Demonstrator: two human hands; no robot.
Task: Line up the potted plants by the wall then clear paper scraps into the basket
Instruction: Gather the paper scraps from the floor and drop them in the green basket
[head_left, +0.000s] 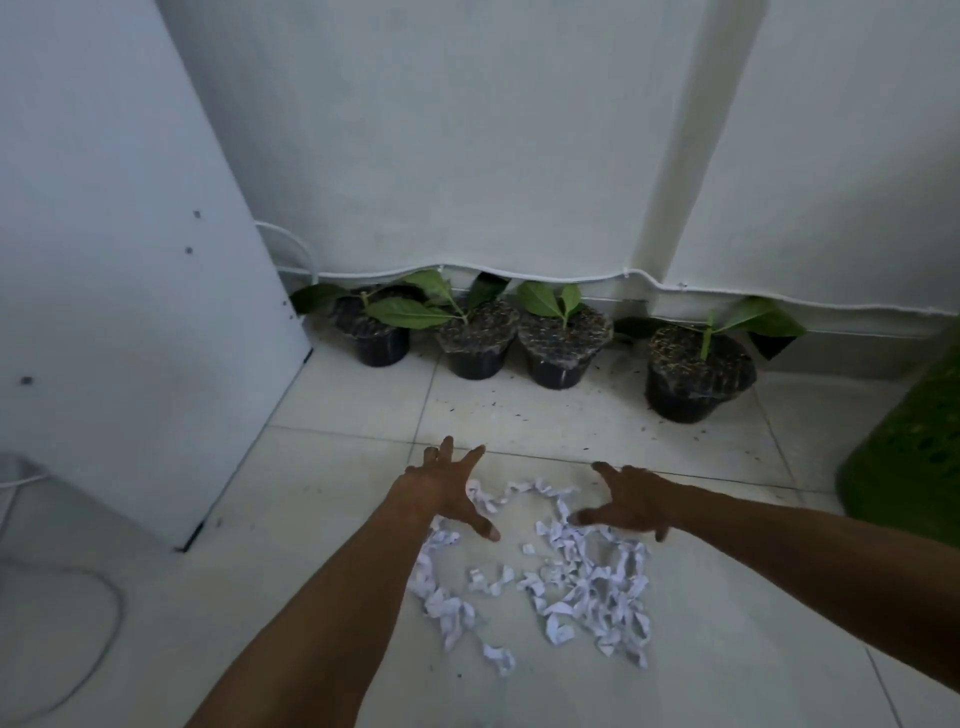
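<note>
Scraps (566, 582) on floor, left hand (449, 491) & right hand (631, 501) spread wide above, pots (550, 348) by wall, green basket (909, 457) rt.

Head camera looks down and forward at floor (332, 415) and wall (467, 156)

1. Both bare forearms reached forward and down from the bottom of the view, angling in toward each other.
2. Left hand (451, 491) was spread wide open, palm down, thumb pointing inward, nothing in its grip.
3. Right hand (626, 501) was open too, fingers curled a bit like a claw, holding nothing.
</note>
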